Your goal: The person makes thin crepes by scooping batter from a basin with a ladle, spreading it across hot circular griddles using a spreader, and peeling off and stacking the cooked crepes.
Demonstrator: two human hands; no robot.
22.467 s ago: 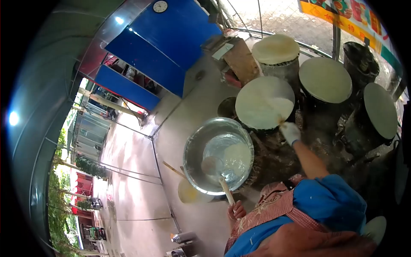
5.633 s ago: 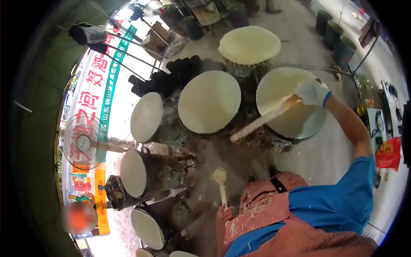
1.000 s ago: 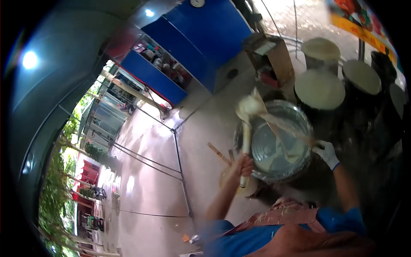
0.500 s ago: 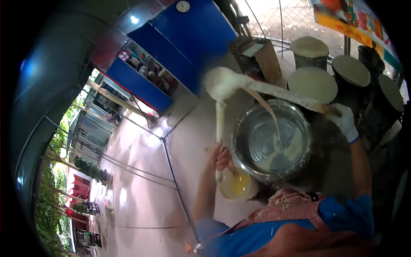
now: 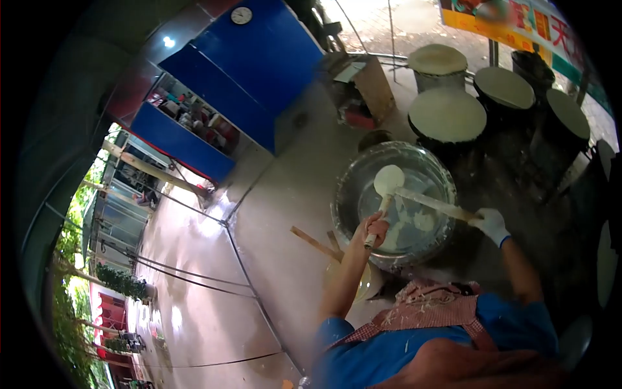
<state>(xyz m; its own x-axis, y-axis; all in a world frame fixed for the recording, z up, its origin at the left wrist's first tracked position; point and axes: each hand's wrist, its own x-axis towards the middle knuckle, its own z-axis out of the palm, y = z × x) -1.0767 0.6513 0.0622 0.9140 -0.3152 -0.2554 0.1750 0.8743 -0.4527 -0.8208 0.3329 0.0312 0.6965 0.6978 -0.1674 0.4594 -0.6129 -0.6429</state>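
My left hand (image 5: pixel 374 228) is closed around the pale handle of a ladle (image 5: pixel 389 179), whose round head is coated or filled with cream-coloured batter. The ladle's head hangs over a large metal basin (image 5: pixel 355 194). In my right hand (image 5: pixel 490 225), which wears a white glove, is the end of a long flat stick (image 5: pixel 433 203) smeared with the same batter. Its far tip meets or lies close to the ladle's head. Patches of pale batter (image 5: pixel 424 222) show inside the basin. Below my left forearm a tub (image 5: pixel 371 287) is partly hidden, with wooden handles (image 5: pixel 314 243) sticking out.
Several round pale-topped griddles (image 5: pixel 447 115) stand beyond the basin on the right. A wooden box (image 5: pixel 376 87) stands behind it. At the far left is a blue partition (image 5: pixel 253 58) with a clock, and a dark metal pole (image 5: pixel 243 266) crosses the floor.
The ladle and stick have come down from high above the basin's far edge to over its middle. The trailing strand of batter is gone, and my left hand has moved right, over the basin.
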